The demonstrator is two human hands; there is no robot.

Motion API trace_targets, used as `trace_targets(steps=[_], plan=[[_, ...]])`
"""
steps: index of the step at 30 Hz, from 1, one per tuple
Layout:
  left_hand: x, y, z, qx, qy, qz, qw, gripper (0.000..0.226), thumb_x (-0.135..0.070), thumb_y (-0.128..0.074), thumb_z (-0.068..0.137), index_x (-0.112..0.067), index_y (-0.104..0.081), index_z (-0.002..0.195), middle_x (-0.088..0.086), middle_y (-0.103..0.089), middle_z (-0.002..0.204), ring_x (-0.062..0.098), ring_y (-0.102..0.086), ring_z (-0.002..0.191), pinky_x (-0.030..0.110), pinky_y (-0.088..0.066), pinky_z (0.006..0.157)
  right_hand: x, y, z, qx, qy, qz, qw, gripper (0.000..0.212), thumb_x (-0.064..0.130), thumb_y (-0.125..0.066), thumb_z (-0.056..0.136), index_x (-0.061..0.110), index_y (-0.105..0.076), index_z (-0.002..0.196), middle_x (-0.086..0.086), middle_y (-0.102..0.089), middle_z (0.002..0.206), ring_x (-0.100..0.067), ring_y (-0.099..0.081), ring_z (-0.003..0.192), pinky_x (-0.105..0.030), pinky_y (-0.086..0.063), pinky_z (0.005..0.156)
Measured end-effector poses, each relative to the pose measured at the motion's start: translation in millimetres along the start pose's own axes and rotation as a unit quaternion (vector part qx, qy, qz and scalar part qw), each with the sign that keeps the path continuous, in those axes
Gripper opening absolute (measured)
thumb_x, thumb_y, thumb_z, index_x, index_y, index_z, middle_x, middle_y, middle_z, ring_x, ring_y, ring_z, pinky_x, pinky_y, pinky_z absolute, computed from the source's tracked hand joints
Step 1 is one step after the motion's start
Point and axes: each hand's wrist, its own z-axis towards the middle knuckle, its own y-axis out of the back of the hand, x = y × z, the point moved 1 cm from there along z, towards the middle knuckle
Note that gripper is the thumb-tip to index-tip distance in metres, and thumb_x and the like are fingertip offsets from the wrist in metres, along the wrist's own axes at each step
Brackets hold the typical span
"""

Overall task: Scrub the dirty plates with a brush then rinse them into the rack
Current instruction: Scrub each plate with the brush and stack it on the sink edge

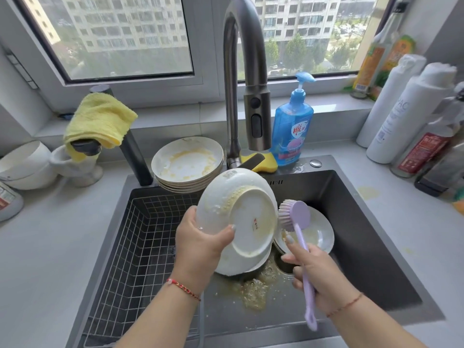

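"AC" on the white bottle [399, 114]; blue soap bottle [292, 126] label characters illegible.

I see left hand [200, 243] raised mid-frame, fingers curled in grip, thumb pressed forward, red cord on wrist. Right hand [319, 275] lower right, fingers wrapped in grip, index extended, thin cord on wrist.

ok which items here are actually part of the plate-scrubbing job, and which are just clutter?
In the job:
- held plate, gripped by left hand
- purple brush in right hand
- dirty stack
- plates in sink
- wire rack
- tap

Lying about:
- yellow cloth
- blue soap bottle
- yellow sponge
- white bowl
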Motion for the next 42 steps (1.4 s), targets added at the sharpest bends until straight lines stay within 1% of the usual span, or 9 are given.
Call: trace_targets(steps=[3,6,9,13,19,24,28,34,42], plan=[[-5.2,-6.8,-4.3,-0.001,0.014,-0.078,0.997,0.058,-0.030,-0.087,0.042,-0.021,-0.064,0.095,0.006,-0.075,0.093,0.026,-0.073,0.087,0.040,-0.060,0.073,1.8,-9.0,0.9,-0.009,0.016,0.008,1.000,0.076,0.050,-0.078,0.063,0.001,-0.050,0.115,-0.020,-0.067,0.099,-0.006,-0.033,0.040,-0.024,-0.039,0.039],[-6.3,-11.1,-9.1,0.014,0.030,-0.137,0.990,0.062,-0.025,-0.088,0.042,-0.017,-0.064,0.099,0.011,-0.074,0.098,0.033,-0.072,0.093,0.047,-0.060,0.077,1.7,-12.5,1.4,0.011,0.037,0.046,0.998,0.093,0.053,-0.084,0.057,-0.007,-0.050,0.119,-0.010,-0.044,0.068,-0.009,-0.030,0.040,-0.022,-0.035,0.037],[-4.3,-10.4,-11.1,0.030,0.035,-0.160,0.986,0.065,-0.023,-0.089,0.045,-0.015,-0.063,0.103,0.015,-0.073,0.103,0.036,-0.070,0.097,0.052,-0.058,0.081,3.0,-9.6,1.0,0.011,0.067,0.056,0.996,0.076,0.041,-0.085,0.062,-0.006,-0.051,0.110,-0.002,-0.033,0.055,-0.010,-0.028,0.038,-0.022,-0.033,0.036],[1.3,-4.2,-9.8,0.079,0.072,-0.170,0.980,0.076,-0.021,-0.092,0.044,-0.012,-0.059,0.112,0.015,-0.072,0.108,0.035,-0.069,0.102,0.050,-0.058,0.083,14.2,-0.4,-1.9,0.003,0.119,0.021,0.993,0.061,0.028,-0.081,0.060,0.003,-0.044,0.103,-0.006,-0.044,0.059,-0.010,-0.035,0.035,-0.023,-0.035,0.034],[-7.0,7.6,-2.7,0.138,0.079,-0.008,0.987,0.071,-0.027,-0.093,0.042,-0.010,-0.061,0.102,0.007,-0.074,0.095,0.024,-0.072,0.089,0.041,-0.061,0.074,45.4,21.8,-0.9,-0.003,0.167,-0.231,0.959,0.073,0.034,-0.089,0.054,0.020,-0.043,0.109,-0.008,-0.058,0.096,-0.011,-0.053,0.060,-0.017,-0.042,0.045],[-20.3,6.9,3.0,0.221,0.036,0.181,0.958,0.051,-0.023,-0.093,0.053,-0.019,-0.064,0.094,-0.002,-0.072,0.090,0.014,-0.072,0.082,0.037,-0.062,0.073,65.0,22.9,-0.3,0.010,0.219,-0.439,0.871,0.066,0.028,-0.090,0.059,0.022,-0.045,0.106,0.002,-0.056,0.092,-0.010,-0.054,0.074,-0.020,-0.041,0.059],[-19.7,5.5,1.7,0.219,0.010,0.220,0.951,0.042,-0.019,-0.092,0.058,-0.022,-0.067,0.091,-0.005,-0.073,0.087,0.009,-0.071,0.081,0.038,-0.061,0.076,66.8,20.4,1.0,0.001,0.231,-0.481,0.846,0.063,0.031,-0.089,0.059,0.024,-0.047,0.107,0.006,-0.057,0.093,-0.008,-0.055,0.077,-0.021,-0.044,0.061],[-18.0,10.1,0.5,0.143,-0.014,0.225,0.964,0.040,-0.018,-0.092,0.060,-0.019,-0.064,0.088,-0.003,-0.070,0.086,0.011,-0.068,0.080,0.027,-0.059,0.067,63.3,25.4,-10.6,-0.063,0.260,-0.340,0.901,0.018,0.025,-0.068,0.086,0.024,-0.064,0.103,-0.001,-0.065,0.073,-0.013,-0.050,0.045,-0.024,-0.043,0.042],[-14.0,17.3,9.4,0.103,-0.021,0.252,0.962,0.039,-0.016,-0.091,0.062,-0.020,-0.061,0.087,-0.004,-0.068,0.085,0.010,-0.065,0.080,0.025,-0.057,0.067,31.0,10.0,-23.6,0.036,0.144,-0.177,0.973,0.036,0.018,-0.046,0.100,0.037,-0.058,0.127,-0.008,-0.057,0.056,-0.013,-0.036,0.039,-0.024,-0.035,0.039]])
